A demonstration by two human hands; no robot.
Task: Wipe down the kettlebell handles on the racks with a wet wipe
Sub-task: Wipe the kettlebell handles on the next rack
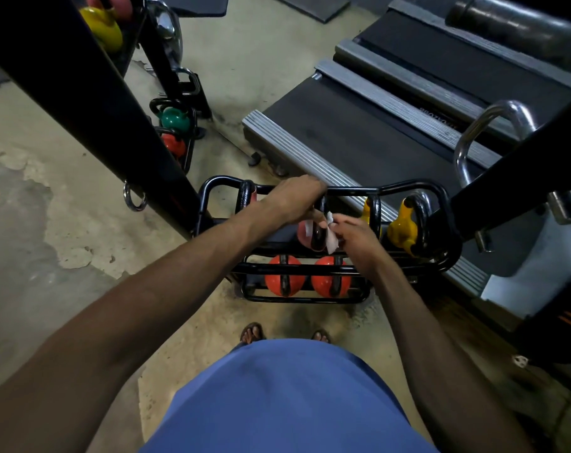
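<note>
from the head camera, the left hand (294,199) closes over the top rail of the low black rack (437,194), near a pink kettlebell (305,235). the right hand (356,235) pinches the white wet wipe (331,238) against that bell's dark handle (318,238). the task looks midway: whether the yellow kettlebell (403,228) and two orange kettlebells (282,279) below have been wiped cannot be told.

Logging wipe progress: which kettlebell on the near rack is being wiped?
The pink kettlebell on the upper tier, its handle under the wet wipe; orange and yellow ones sit untouched.
</note>
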